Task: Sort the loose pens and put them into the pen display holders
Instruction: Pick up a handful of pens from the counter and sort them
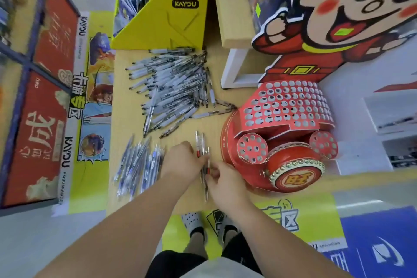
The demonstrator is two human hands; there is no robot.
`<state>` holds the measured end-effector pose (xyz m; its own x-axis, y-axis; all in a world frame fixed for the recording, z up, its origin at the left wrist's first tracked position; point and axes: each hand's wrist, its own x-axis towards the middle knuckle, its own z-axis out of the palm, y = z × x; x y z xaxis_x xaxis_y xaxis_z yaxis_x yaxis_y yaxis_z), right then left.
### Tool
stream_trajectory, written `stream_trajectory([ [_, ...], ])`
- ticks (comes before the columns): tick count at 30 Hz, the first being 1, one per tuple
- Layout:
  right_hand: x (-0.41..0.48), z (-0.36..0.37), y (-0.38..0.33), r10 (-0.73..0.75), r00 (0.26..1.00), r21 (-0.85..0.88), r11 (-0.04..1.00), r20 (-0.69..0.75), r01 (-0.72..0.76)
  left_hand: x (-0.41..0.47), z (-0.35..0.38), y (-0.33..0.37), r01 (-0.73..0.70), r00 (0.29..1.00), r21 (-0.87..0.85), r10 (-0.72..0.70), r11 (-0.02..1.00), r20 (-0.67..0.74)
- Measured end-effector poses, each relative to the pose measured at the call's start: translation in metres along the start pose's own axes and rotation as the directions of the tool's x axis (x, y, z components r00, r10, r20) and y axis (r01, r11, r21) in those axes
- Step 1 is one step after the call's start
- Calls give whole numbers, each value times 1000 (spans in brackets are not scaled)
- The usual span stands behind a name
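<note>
Two hands meet at the near edge of the table (123, 119): your left hand (180, 161) and right hand (224, 179) are close together, the fingers of both curled round one small bunch of red pens (201, 150). Blue pens (138, 168) lie heaped just left of your left hand. The red holder (282, 119) stands just right of your right hand. Farther off, black pens (173, 88) form a larger heap mid-table; behind it stands a yellow box (162, 22).
</note>
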<state>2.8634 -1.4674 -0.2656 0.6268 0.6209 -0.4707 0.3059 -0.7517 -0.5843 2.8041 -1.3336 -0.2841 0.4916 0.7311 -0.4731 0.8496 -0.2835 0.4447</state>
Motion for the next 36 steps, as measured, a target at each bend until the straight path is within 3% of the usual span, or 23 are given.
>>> stream_trajectory([
  [6,5,9,4,24,999,41,999,-26,-23,6,1,-5,1,1000,22,-2,1000,23],
  [19,22,10,-18,124,991,-139,982,-59,-131,-8,-14,-27,-74,982,214,33,974,186],
  [26,21,2,-19,124,992,-37,991,-29,-125,-6,-14,-18,-72,984,198,36,978,177],
  [29,16,-3,-28,69,997,-61,996,-42,-72,-9,-12,-16,-56,985,121,36,991,167],
  [32,6,-15,-42,1,998,-14,1000,-70,-2,-17,-15,-14,13,991,-136,6,991,134],
  [36,-13,-54,-57,-65,989,120,989,-135,81,-43,-34,3,45,997,-538,-2,842,80],
])
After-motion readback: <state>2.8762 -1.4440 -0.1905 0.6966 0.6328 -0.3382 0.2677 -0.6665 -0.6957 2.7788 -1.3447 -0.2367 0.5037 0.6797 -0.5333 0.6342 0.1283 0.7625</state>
